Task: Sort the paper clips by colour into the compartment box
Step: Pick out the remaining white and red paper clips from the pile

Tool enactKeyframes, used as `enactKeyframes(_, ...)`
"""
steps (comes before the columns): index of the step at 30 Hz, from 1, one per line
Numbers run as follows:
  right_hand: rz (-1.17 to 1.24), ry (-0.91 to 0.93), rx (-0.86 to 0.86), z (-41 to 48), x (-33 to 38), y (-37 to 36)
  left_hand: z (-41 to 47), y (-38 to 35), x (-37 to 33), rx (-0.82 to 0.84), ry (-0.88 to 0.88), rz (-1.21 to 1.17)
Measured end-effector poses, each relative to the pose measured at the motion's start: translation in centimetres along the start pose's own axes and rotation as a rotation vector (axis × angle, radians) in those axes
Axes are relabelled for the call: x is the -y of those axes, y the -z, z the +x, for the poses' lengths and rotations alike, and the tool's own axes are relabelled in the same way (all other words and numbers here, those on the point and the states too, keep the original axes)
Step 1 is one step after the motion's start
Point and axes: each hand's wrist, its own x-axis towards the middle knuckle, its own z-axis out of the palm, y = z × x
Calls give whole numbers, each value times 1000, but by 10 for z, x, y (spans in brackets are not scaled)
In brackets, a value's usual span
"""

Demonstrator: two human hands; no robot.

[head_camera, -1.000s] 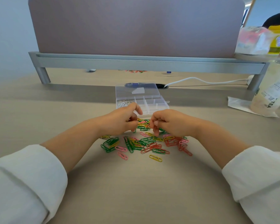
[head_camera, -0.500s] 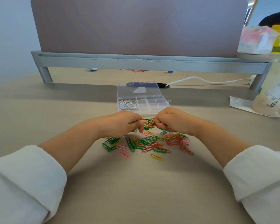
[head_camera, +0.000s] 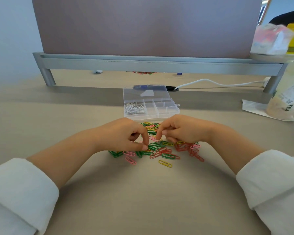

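Both hands are curled low over the heap. The left hand [head_camera: 124, 134] has thumb and forefinger drawn together at the clips, and the right hand [head_camera: 182, 129] has its forefinger tipped down onto a pink one. I cannot tell whether either has a clip pinched.

The heap of coloured wire paper clips [head_camera: 161, 150] lies on the pale wooden desk [head_camera: 143, 200], just in front of the clear plastic compartment box [head_camera: 168, 114]. Its lid is folded back, and white paper clips [head_camera: 134, 109] fill the left compartment.

The clips look very light, thin, stiff and slick. They lie flat and will likely snag one another, so a fingertip pinch on a rounded end, or sliding one clear first, should work best. Loose ones at the edge, like the single yellow paper clip [head_camera: 165, 163], are the easiest to take.

Nothing blocks the short way to the box. A plastic cup of milk tea [head_camera: 285, 99] stands well to the right, and a white cable [head_camera: 219, 83] and a blue pen [head_camera: 141, 86] lie behind the box.
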Motion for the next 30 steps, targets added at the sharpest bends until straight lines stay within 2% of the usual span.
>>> enactKeyframes(3,23,15,-6,-2,3,3,-1,1,1,11,-11,17)
enactKeyframes(7,-60,61,50,-5,4,5,-1,5,-1,20,49,69)
enactKeyframes(12,-166,11,92,-3,7,2,-2,9,-1,13,117,212)
enactKeyframes(19,-120,43,107,-4,3,4,-3,6,-11,-7,-27,114)
enactKeyframes(30,-163,51,36,-3,4,5,0,4,-8,14,16,207)
